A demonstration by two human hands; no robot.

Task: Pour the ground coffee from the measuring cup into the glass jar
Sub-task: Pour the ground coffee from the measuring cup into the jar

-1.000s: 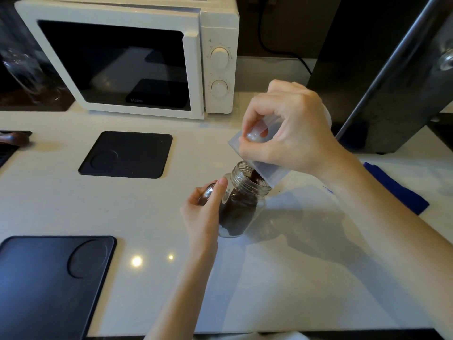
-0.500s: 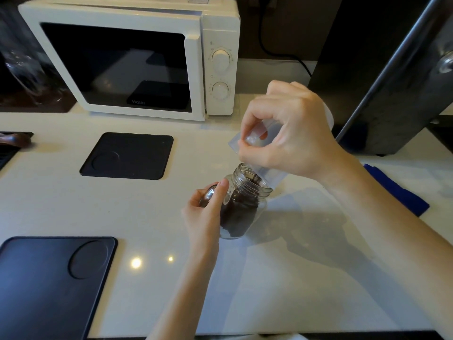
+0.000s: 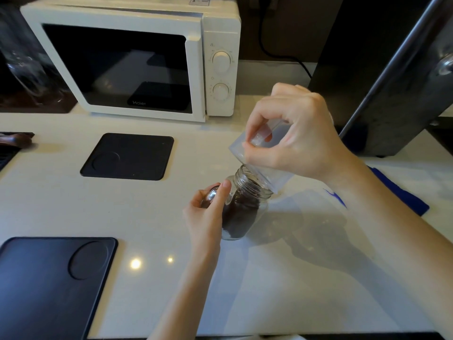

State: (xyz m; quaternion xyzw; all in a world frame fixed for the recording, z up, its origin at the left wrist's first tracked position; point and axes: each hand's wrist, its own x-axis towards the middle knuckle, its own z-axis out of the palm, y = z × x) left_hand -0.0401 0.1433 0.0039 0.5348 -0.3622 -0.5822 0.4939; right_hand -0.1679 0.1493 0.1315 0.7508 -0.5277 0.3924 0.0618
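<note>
Both hands busy: right hand (image 3: 296, 133) tips measuring cup (image 3: 267, 171) over glass jar (image 3: 241, 204) (left hand (image 3: 208, 212) gripping); microwave (image 3: 137, 62) reads "Haier".

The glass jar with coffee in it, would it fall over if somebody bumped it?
Probably not easily. The glass jar looks more than half full of dark ground coffee, so it is likely bottom-heavy, and the left hand steadies its side. Being glass, it could be slippery and might break if knocked off the counter.
</note>
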